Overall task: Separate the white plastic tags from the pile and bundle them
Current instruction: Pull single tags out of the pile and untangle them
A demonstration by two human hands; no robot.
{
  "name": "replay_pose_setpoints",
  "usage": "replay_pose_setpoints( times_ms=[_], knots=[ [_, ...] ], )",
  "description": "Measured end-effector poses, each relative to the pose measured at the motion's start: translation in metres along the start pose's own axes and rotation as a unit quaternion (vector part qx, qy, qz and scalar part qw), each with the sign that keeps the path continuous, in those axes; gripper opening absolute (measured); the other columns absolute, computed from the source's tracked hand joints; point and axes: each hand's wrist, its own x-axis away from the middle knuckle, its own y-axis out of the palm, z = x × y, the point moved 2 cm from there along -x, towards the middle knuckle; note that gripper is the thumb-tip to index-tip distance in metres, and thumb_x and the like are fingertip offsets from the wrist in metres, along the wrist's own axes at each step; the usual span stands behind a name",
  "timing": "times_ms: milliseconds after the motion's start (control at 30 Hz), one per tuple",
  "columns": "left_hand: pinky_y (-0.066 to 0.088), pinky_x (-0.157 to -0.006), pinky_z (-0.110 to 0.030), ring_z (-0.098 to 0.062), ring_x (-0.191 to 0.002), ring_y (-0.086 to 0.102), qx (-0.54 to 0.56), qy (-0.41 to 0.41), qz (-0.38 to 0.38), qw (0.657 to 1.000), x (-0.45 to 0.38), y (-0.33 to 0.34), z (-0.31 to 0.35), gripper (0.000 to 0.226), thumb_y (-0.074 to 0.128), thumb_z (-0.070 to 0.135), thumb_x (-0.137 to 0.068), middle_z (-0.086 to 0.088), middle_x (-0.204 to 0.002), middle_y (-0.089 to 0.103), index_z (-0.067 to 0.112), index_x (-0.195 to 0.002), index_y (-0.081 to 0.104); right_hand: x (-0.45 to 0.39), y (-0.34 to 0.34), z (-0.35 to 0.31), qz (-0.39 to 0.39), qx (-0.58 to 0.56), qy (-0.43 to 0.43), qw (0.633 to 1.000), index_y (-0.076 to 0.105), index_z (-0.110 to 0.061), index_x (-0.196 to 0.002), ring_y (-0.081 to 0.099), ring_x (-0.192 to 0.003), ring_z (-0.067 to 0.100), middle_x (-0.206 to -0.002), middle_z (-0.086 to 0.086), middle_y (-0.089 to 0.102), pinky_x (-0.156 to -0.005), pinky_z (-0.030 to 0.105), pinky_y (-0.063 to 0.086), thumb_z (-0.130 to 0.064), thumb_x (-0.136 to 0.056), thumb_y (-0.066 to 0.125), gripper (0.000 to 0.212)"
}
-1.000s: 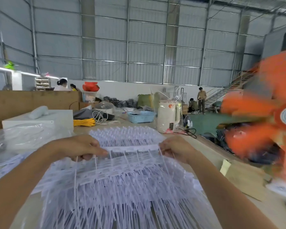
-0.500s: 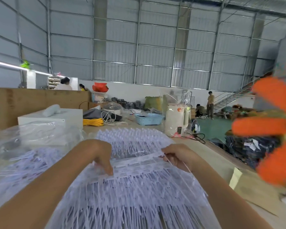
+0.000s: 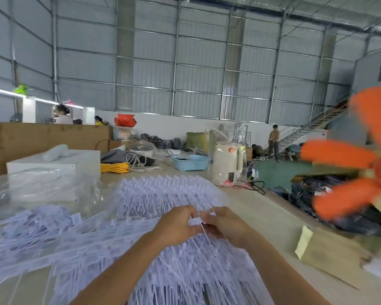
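Observation:
A big pile of white plastic tags [image 3: 163, 194] covers the table in front of me, with more of them spread at the left. My left hand [image 3: 176, 224] and my right hand [image 3: 223, 223] meet at the middle of the pile. Both pinch a gathered strip of white tags [image 3: 195, 221] between them. Thin white tails [image 3: 207, 236] of that strip hang down below my fingers. My forearms hide part of the pile beneath them.
Clear plastic bags [image 3: 37, 188] and a white box [image 3: 53, 161] lie at the left. A spinning orange fan [image 3: 361, 172] fills the right edge. A cream appliance [image 3: 228, 162], a blue basket [image 3: 190, 162] and yellow cord [image 3: 113, 167] stand behind. A brown envelope [image 3: 321, 254] lies at the right.
My hands were apart, holding a long strip of tags stretched between them. They have come together at the middle, folding the strip into a small bunch.

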Motion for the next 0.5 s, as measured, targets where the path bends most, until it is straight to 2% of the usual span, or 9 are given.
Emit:
replay_pose_setpoints(
  times_ms=[133,267,400,500],
  knots=[
    [0.036,-0.064,-0.026,-0.021,-0.093,0.06,-0.114,0.025,0.026,0.993,0.0,0.006,0.002,0.032,0.057,0.039,-0.091,-0.003,-0.104,0.065,0.022,-0.117,0.055,0.002,-0.003,-0.002,-0.008,0.055,0.012,0.998,0.054,-0.008,-0.075,0.045,-0.044,0.012,-0.055,0.005,0.052,-0.044,0.023,0.033,-0.025,-0.098,0.051,0.028],
    [0.037,-0.068,-0.031,-0.029,-0.096,0.059,-0.236,0.087,0.026,0.968,-0.002,0.014,0.004,0.024,0.04,0.031,-0.097,-0.01,-0.102,0.063,0.015,-0.103,0.057,0.003,-0.001,-0.004,0.014,0.084,0.052,0.995,0.046,-0.015,-0.064,0.037,-0.037,0.011,-0.047,0.0,0.047,-0.037,0.018,0.02,-0.034,-0.101,0.041,0.042],
    [0.045,-0.072,-0.035,-0.031,-0.088,0.059,-0.233,0.095,0.009,0.968,-0.002,0.019,0.001,0.027,0.034,0.027,-0.099,-0.012,-0.095,0.062,0.01,-0.097,0.055,0.004,0.001,-0.004,0.047,0.12,-0.035,0.991,0.038,-0.015,-0.06,0.032,-0.033,0.008,-0.043,-0.003,0.042,-0.038,0.018,0.023,-0.03,-0.1,0.045,0.043],
    [0.034,-0.061,-0.031,-0.027,-0.078,0.057,-0.208,0.093,0.027,0.973,-0.001,0.019,-0.001,0.028,0.032,0.033,-0.099,-0.008,-0.081,0.057,0.017,-0.08,0.046,0.006,0.004,-0.004,0.053,0.139,-0.113,0.983,0.038,-0.01,-0.063,0.033,-0.034,0.003,-0.048,0.004,0.037,-0.04,0.016,0.027,-0.024,-0.1,0.045,0.04]
  ],
)
